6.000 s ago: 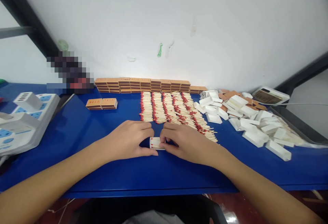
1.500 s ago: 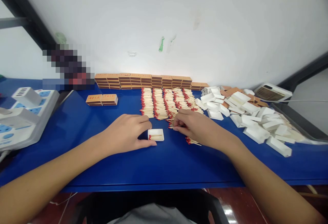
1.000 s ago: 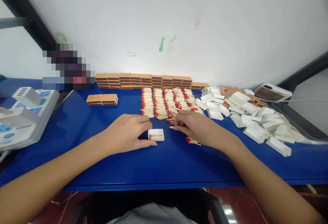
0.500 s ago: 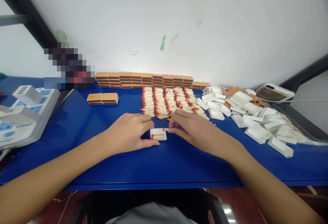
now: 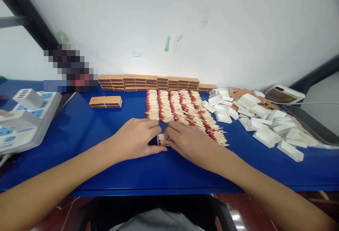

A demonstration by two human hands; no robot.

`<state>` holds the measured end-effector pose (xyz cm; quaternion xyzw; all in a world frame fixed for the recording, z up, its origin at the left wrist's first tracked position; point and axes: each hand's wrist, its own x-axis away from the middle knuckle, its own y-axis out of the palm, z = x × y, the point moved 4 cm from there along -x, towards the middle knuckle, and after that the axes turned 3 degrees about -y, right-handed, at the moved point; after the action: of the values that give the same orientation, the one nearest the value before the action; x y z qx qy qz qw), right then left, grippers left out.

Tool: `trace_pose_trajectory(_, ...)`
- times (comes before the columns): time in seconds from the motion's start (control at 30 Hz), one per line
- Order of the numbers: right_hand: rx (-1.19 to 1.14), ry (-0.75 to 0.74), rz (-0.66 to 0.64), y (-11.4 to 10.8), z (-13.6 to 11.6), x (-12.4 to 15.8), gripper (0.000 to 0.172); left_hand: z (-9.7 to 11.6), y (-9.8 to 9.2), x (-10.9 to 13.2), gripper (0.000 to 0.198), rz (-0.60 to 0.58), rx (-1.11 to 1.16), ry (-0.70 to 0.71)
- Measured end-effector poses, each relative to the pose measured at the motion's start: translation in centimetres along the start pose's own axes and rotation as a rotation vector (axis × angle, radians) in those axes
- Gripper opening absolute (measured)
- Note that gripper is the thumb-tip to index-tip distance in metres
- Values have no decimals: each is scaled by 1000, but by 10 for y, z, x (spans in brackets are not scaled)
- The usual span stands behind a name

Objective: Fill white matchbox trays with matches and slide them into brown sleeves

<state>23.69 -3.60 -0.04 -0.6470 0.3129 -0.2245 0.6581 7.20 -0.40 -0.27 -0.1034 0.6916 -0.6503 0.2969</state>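
step: matches (image 5: 160, 142) apparently being settled in white tray (image 5: 160, 137) on desk (image 5: 127, 174) | left hand (image 5: 135, 138): grip closed round tray's left end | right hand (image 5: 186, 140): tray's right end covered, pinch cannot be told | next: steady tray seemingly needed

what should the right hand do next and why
I'd probably ease the right hand open and lift it clear of the small white tray. Its fingers are low over the tray's right part, hiding it and whatever they may pinch, while red-tipped matches show inside and the left hand brackets the other end.
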Motion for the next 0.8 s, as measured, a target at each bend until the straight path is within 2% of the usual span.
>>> trace_pose_trajectory(0.17, -115, 30, 56, -6, 13, 7, 16, -2, 1, 2, 39, 7, 5, -11)
trace_pose_trajectory(0.3, -121, 146, 154, -20, 45, 20, 17, -5, -1, 5, 41, 46, 15, -15)
trace_pose_trajectory(0.47, -123, 243, 31, -21, 76, 29, 14, -9, -1, 6, 41, 41, 28, -1)
trace_pose_trajectory(0.6, -191, 223, -43, -9, 77, 25, 16, -10, 2, 5, 39, -16, 33, -19)
trace_pose_trajectory(0.8, -189, 227, -42, -2, 73, 20, 13, -9, 1, 5, 40, -14, 43, -17)
